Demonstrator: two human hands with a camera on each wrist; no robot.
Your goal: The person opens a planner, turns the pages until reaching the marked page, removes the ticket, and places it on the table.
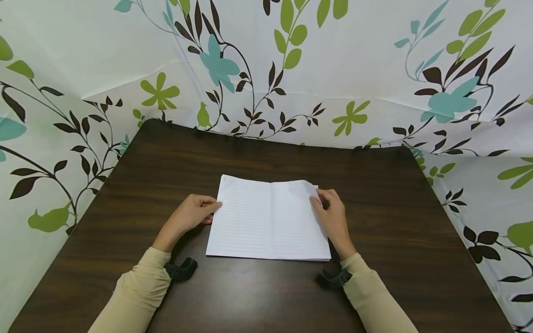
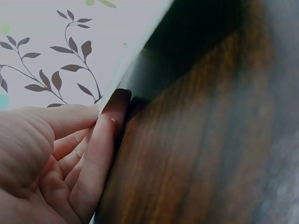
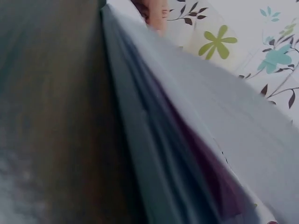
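Note:
An open notebook (image 1: 245,222) with blank, ruled white pages lies on the dark wooden table. My left hand (image 1: 192,213) pinches its left edge, thumb on top and fingers beneath. In the left wrist view, that hand (image 2: 60,154) grips the edge, which stands up off the wood. My right hand (image 1: 331,217) holds the right edge, thumb on the page and fingers behind it. The top right page corner curls up there, showing a sheet below. In the right wrist view, the notebook's pages (image 3: 187,79) fan apart along the edge, and a few fingers show at the top.
The brown wooden table (image 1: 399,240) extends around the notebook on all sides. A white cloth (image 1: 258,41) with green, teal and dark brown leaf prints hangs behind and beside it. Black bands (image 1: 181,269) sit at both wrists, over beige sleeves (image 1: 139,282).

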